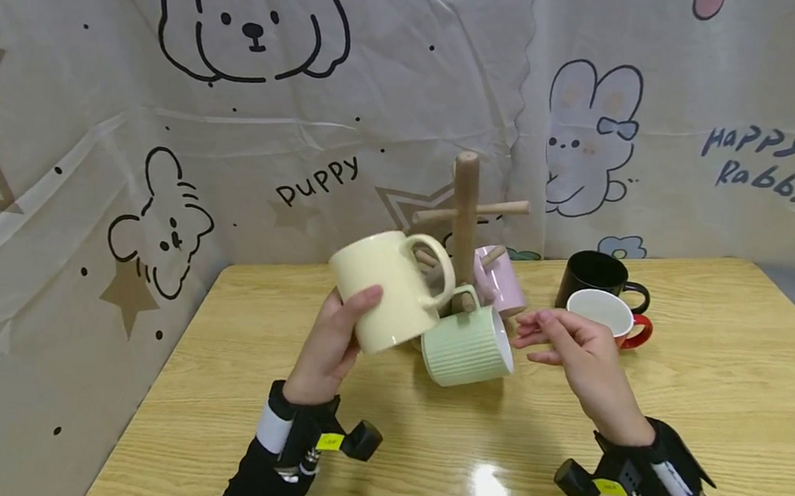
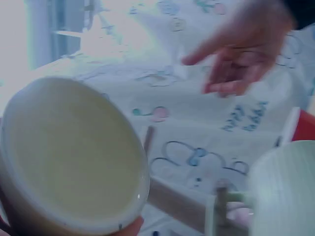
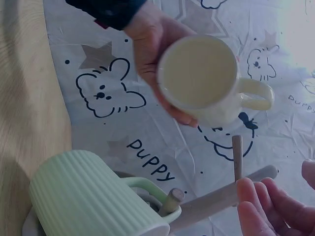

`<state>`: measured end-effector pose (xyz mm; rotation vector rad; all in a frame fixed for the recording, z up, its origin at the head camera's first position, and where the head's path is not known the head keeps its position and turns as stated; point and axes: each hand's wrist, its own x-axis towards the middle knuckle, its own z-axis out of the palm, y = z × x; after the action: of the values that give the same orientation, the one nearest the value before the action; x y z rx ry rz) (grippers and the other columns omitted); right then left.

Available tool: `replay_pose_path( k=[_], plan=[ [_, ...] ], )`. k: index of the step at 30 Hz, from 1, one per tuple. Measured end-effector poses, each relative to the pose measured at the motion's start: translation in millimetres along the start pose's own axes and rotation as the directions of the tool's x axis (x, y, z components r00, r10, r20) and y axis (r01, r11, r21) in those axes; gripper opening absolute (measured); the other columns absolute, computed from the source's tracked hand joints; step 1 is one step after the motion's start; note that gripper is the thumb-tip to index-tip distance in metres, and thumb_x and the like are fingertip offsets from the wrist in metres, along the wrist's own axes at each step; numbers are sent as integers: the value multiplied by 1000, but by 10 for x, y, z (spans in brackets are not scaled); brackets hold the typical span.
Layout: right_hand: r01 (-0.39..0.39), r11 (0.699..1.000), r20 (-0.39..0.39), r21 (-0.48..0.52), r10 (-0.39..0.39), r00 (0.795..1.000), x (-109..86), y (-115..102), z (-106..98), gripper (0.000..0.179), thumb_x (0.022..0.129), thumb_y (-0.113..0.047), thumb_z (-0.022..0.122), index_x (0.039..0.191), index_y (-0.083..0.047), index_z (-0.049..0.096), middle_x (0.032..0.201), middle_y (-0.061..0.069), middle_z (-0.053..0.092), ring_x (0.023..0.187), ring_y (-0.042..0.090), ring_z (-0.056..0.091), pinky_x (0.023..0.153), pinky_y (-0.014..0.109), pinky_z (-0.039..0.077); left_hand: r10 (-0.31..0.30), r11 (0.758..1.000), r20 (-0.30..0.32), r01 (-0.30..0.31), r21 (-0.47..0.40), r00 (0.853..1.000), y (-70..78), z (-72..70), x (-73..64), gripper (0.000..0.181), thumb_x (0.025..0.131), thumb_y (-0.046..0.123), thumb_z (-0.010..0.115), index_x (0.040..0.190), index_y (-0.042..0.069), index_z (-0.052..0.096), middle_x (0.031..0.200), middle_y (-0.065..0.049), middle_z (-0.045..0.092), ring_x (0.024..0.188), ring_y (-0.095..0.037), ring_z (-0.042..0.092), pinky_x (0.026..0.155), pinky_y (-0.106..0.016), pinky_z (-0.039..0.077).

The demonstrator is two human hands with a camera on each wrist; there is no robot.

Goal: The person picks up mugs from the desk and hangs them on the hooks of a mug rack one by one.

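Note:
My left hand grips a cream-yellow mug by its body, tilted, with its handle pointing to the right. The mug is in front of the wooden mug tree. In the right wrist view the yellow mug shows its inside. A ribbed light-green mug hangs sideways by its handle from a lower peg of the tree. Beside the green mug, my right hand is raised with loosely bent fingers, holding nothing. Behind the tree's post a lilac mug hangs tilted, partly hidden.
On the wooden table, right of the tree, stand a black mug and, in front of it, a mug with white inside and red handle. A printed cloth covers the wall behind. Upper pegs of the tree stick out sideways.

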<state>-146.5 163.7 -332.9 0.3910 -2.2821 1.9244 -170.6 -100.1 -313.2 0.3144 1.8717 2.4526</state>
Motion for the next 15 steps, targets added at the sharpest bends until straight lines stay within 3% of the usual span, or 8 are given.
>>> replay_pose_path(
  k=[4,10,15],
  plan=[
    [3,1000,-7,15,-3,1000,17,2,-20,44,93,-30,40,104,9,56,91,-8,65,84,18,62,68,26,53,34,997,-60,-38,-70,998,89,4,152,56,80,27,55,127,5,35,113,-10,47,100,-21,51,78,-27,46],
    [13,1000,-8,28,-13,1000,20,-5,-52,43,93,-28,41,103,11,55,91,-8,65,82,18,62,68,24,52,-13,988,-93,-1,-155,996,63,23,360,52,81,28,56,125,6,39,111,-9,52,97,-19,54,75,-25,48],
    [-10,1000,-49,29,11,999,24,-20,-87,43,92,-30,43,104,9,57,90,-6,65,81,17,62,68,23,52,-39,985,-94,23,-171,995,24,31,436,50,80,27,55,123,5,41,107,-7,54,93,-17,57,72,-24,49]
  ],
)
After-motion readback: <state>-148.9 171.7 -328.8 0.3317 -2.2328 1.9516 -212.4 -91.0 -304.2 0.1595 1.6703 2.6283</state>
